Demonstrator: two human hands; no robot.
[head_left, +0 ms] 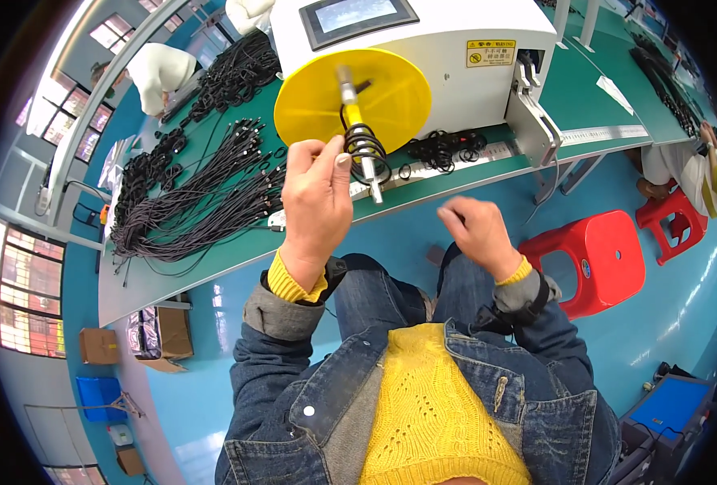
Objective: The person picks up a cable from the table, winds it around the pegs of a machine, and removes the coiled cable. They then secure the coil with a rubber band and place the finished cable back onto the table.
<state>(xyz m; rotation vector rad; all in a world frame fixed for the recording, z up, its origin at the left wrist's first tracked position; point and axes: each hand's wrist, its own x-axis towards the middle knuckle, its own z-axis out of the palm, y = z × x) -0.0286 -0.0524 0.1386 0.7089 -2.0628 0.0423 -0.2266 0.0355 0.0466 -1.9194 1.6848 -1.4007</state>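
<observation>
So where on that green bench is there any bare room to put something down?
Bare green bench shows right of the white machine, up to the paper slip. A narrow bare strip runs along the front edge below the loose black cords. Crowded: the left half under cords, and around the yellow disc, where the left hand works the coil.

The person wore a blue denim jacket [294, 388] with metal snap buttons and stitched seams, open at the front over a yellow knitted sweater [431, 404] with a lacy openwork pattern. Yellow ribbed cuffs [290, 283] showed past the jacket's grey-lined, turned-back sleeve ends at both wrists. A dark strap circled the right wrist [536, 295]. Blue jeans [382, 291] covered the legs. Both hands were bare.
</observation>
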